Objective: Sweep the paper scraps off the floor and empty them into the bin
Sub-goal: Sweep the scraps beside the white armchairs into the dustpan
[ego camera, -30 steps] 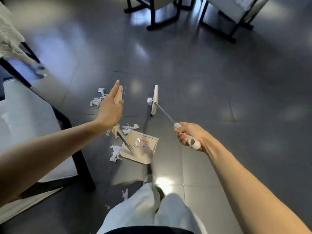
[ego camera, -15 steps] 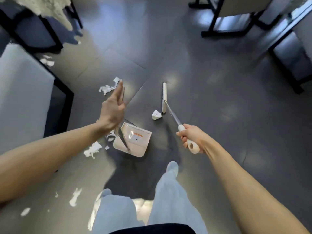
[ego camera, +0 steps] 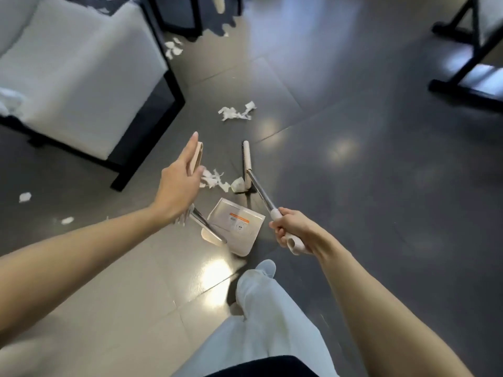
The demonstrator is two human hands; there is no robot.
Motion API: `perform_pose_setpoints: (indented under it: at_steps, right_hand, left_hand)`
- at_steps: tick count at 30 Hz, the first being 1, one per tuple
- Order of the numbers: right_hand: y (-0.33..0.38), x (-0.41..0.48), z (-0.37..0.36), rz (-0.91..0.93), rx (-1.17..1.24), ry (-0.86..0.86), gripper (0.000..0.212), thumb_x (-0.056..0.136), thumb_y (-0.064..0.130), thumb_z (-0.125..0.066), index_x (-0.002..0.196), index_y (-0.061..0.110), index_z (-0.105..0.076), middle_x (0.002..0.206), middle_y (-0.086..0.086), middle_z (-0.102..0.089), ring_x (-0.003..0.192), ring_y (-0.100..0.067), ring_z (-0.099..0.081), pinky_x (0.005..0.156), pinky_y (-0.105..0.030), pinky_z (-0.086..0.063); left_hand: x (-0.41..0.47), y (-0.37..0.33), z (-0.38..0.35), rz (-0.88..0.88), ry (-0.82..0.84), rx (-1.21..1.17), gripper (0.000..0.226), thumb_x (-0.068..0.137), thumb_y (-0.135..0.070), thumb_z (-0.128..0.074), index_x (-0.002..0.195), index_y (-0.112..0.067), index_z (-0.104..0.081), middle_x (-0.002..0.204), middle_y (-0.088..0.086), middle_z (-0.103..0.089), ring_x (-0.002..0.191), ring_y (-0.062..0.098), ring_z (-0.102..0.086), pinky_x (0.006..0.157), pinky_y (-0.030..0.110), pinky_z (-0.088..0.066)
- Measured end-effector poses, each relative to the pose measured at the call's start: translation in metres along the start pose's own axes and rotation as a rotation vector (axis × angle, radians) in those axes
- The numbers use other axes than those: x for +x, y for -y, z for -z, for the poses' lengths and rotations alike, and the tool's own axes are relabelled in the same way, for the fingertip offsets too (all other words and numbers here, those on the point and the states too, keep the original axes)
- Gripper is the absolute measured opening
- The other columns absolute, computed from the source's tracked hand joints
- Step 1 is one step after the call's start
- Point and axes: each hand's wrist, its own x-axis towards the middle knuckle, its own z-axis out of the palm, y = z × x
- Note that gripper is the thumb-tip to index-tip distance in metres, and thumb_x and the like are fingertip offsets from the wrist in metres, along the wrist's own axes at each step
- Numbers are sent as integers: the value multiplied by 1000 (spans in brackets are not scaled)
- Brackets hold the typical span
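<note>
My left hand (ego camera: 177,186) holds the beige grip (ego camera: 198,156) of the long-handled dustpan, index finger stretched along it. The white dustpan (ego camera: 239,229) sits on the dark tiled floor just ahead of my foot. My right hand (ego camera: 294,229) grips the broom handle (ego camera: 261,191). The broom head (ego camera: 247,164) is on the floor beyond the pan, touching a crumpled paper scrap (ego camera: 237,184). More torn scraps (ego camera: 213,180) lie beside it to the left, and another cluster of scraps (ego camera: 236,112) lies farther off. No bin is in view.
A white-cushioned chair with a black frame (ego camera: 81,77) stands at the left, with scraps near its far corner (ego camera: 172,49) and small pieces (ego camera: 25,197) in front of it. Another black chair frame (ego camera: 462,63) is at the upper right. My leg (ego camera: 258,295) is below the pan.
My view has swung round over the floor. The broom head has dragged the crumpled scrap nearer to the dustpan. Both hands keep their holds.
</note>
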Motion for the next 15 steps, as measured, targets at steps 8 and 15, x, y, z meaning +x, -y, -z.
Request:
perform_pose_setpoints:
  at_steps: [8,15]
  right_hand:
    - [-8,-10,-32,96,-238,14,24,92,-8,-43,108,8,-51,59,-4,-44,33,-3,-39,34,-15,-36]
    - [47,16,-52,147,-567,0,45,92,-6,-44,135,-1,-34,58,-7,-44,32,-8,-42,33,-17,-36]
  left_hand:
    - [-80,65,36,166,-250,-95,65,99,-15,-47,145,-53,-22,128,1,-58,55,11,-52,52,17,-46]
    - [-65,90,47,289,-351,-129,66,99,-11,-47,147,-51,-22,146,-5,-46,102,35,-63,90,43,-54]
